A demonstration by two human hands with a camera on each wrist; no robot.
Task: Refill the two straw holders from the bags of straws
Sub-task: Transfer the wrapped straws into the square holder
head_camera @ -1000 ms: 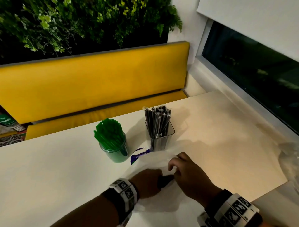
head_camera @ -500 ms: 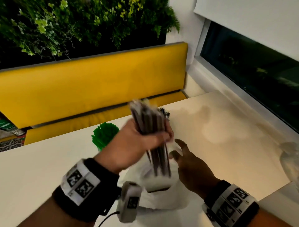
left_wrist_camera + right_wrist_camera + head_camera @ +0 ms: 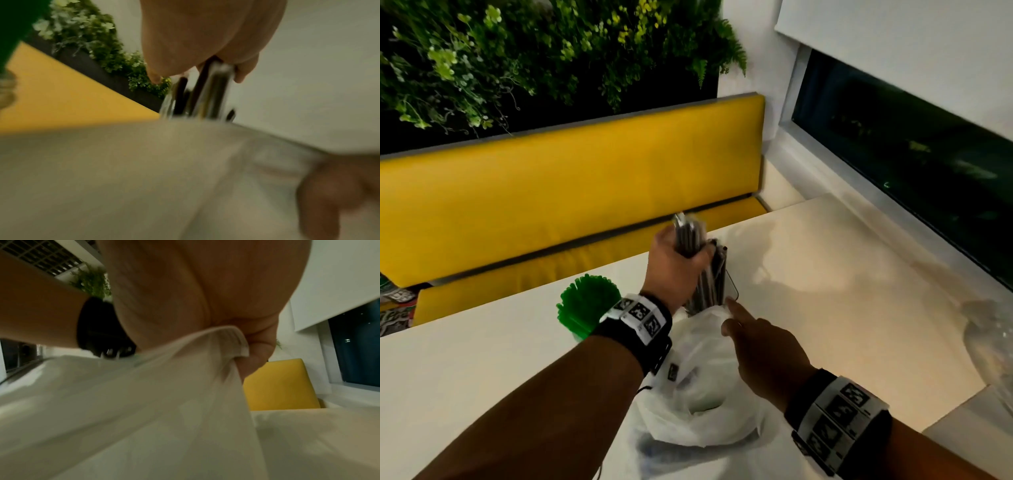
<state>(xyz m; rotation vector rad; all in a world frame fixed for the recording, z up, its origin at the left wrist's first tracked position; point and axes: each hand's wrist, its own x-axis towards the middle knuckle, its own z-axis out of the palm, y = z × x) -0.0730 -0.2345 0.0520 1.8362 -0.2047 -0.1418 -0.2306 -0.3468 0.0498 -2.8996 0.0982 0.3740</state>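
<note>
My left hand [image 3: 678, 265] grips a bundle of dark wrapped straws [image 3: 690, 234], blurred, upright and right beside or partly inside the clear holder [image 3: 729, 286], which holds more dark straws. In the left wrist view my fingers [image 3: 242, 73] curl round the bundle [image 3: 207, 92]. To the left stands the green holder [image 3: 587, 313], packed with green straws. A white plastic bag [image 3: 705, 383] lies on the table in front of both holders. My right hand [image 3: 748, 330] holds its upper edge, and the right wrist view shows the bag's rim [image 3: 226, 339] pinched under my fingers [image 3: 257, 353].
The pale table [image 3: 842, 291] runs right towards a dark window [image 3: 893, 164]. A crumpled clear plastic bag [image 3: 993, 342] lies at the table's right edge. Behind the table are a yellow bench [image 3: 568, 192] and a wall of plants [image 3: 534, 58].
My left hand has drawn a bundle of dark straws out of the white bag, raised it and carried it back to the clear holder. My right hand has stayed on the bag.
</note>
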